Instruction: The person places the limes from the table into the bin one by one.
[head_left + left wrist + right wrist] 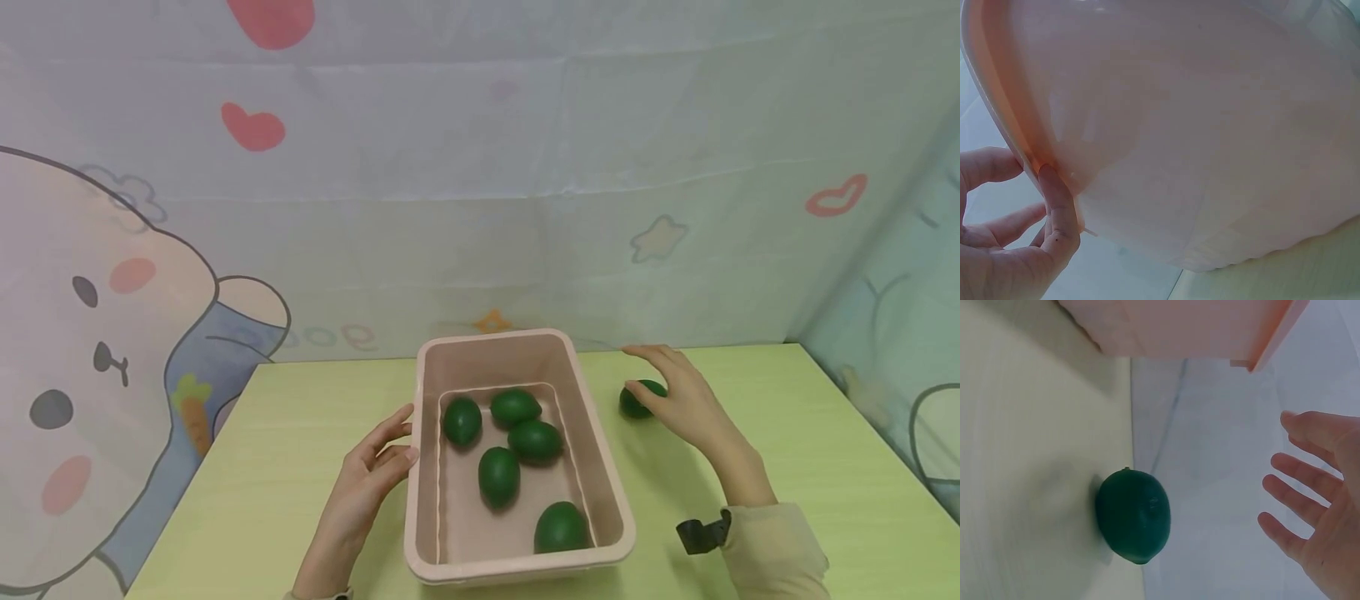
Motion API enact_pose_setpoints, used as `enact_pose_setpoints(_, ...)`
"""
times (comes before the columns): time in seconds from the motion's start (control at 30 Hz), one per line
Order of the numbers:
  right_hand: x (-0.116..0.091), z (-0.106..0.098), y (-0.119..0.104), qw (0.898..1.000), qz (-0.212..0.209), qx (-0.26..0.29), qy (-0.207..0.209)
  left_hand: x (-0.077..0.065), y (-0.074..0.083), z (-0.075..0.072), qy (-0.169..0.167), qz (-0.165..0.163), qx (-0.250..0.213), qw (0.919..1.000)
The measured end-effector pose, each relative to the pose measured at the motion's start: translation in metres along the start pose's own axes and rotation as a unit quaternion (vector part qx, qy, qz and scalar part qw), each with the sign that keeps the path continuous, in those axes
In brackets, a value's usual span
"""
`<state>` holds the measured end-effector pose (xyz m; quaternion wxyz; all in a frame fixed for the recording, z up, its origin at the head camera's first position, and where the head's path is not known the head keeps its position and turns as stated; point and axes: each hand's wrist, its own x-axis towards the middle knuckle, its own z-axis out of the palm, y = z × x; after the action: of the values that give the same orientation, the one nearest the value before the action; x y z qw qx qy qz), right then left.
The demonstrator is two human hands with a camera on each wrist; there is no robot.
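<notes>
A pale pink plastic bin (pixel 521 571) stands on the table with several dark green limes (pixel 498 477) lying apart or touching on its floor. My left hand (pixel 369 477) holds the bin's left rim; in the left wrist view its thumb and fingers (pixel 1057 197) grip the lip from outside. Right of the bin, one more lime (pixel 633 407) lies on the table, partly covered by my right hand (pixel 686 404) in the head view. The right wrist view shows that lime (pixel 1134 515) whole, with the right hand (pixel 1329 494) above it, fingers spread, not touching it.
The light yellow-green tabletop (pixel 300 442) extends on both sides of the bin. Directly behind it hangs a pale cloth backdrop (pixel 465 150) with printed hearts and a cartoon animal. A black strap (pixel 703 535) sits at my right cuff.
</notes>
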<state>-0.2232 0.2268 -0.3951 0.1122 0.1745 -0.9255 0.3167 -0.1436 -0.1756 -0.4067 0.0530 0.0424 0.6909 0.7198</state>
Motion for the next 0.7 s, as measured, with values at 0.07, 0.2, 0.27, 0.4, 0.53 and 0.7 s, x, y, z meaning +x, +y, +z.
enact_pose_setpoints(0.07,0.0,0.002,0.004,1.0,0.006,0.011,-0.001,0.0,0.0,0.0,0.0,0.0,0.001,1.0)
enact_pose_setpoints(0.2,-0.001,0.005,0.012,1.0,0.012,0.023,-0.001,0.0,-0.001,0.0,0.001,-0.002,0.001,1.0)
enact_pose_setpoints(0.27,-0.002,0.006,0.015,1.0,0.011,0.023,0.0,0.0,-0.001,0.0,0.001,-0.003,0.001,1.0)
enact_pose_setpoints(0.4,-0.003,0.008,0.021,1.0,0.011,0.027,-0.001,0.0,-0.001,0.0,0.003,-0.003,0.001,1.0)
enact_pose_setpoints(0.53,-0.003,0.011,0.029,0.999,0.015,0.036,-0.002,0.0,-0.001,0.0,0.001,-0.002,0.003,1.0)
enact_pose_setpoints(0.7,-0.003,0.016,0.038,0.998,0.019,0.06,0.004,0.0,0.0,0.0,0.002,-0.002,0.003,1.0)
